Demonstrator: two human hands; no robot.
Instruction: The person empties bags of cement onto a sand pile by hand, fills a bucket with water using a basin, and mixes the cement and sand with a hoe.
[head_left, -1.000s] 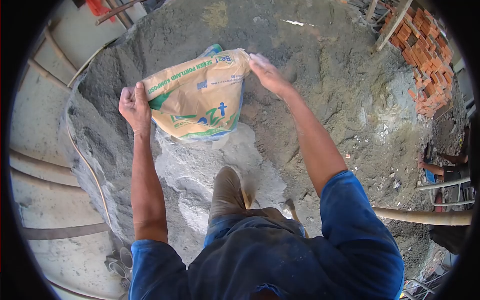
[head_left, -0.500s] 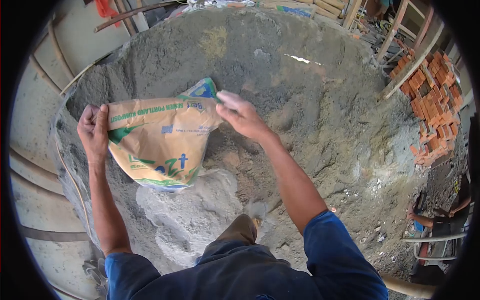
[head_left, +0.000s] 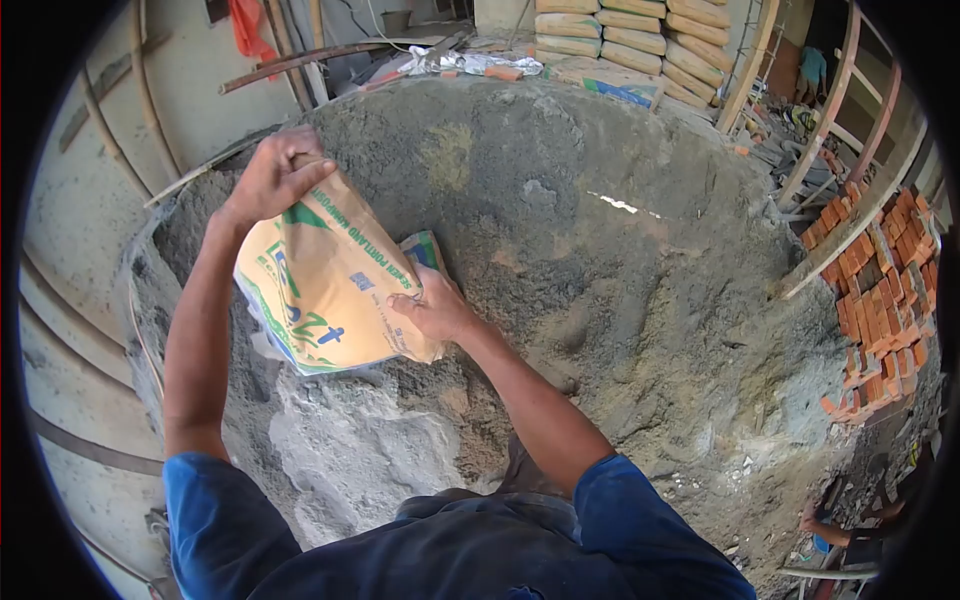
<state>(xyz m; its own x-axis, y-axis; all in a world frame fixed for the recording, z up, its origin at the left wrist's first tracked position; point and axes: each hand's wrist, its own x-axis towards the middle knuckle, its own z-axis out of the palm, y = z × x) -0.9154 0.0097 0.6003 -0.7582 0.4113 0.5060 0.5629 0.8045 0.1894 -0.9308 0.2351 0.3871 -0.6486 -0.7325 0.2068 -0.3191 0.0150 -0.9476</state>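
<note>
A brown paper cement bag (head_left: 320, 285) with green and blue print hangs slanted between my hands, above the sandy ground. My left hand (head_left: 280, 175) is closed on its upper left corner, thumb on top. Lower down on the right, my right hand (head_left: 435, 305) grips the bag's edge, with the thumb across the printed face. A blue and green flap (head_left: 424, 252) of the bag sticks out behind that hand. Pale grey cement powder (head_left: 350, 440) lies in a heap on the ground below the bag.
Grey sand (head_left: 600, 260) spreads around me. Stacked bricks (head_left: 880, 300) stand at the right beside a wooden post (head_left: 860, 210). Full cement bags (head_left: 635, 40) are piled at the back. Another person's arm (head_left: 835, 530) shows at lower right. Poles lean on the left wall (head_left: 90, 230).
My left hand has risen and moved right, tilting the bag. My right hand has dropped lower along the bag's edge and closed on it. The view has tipped upward.
</note>
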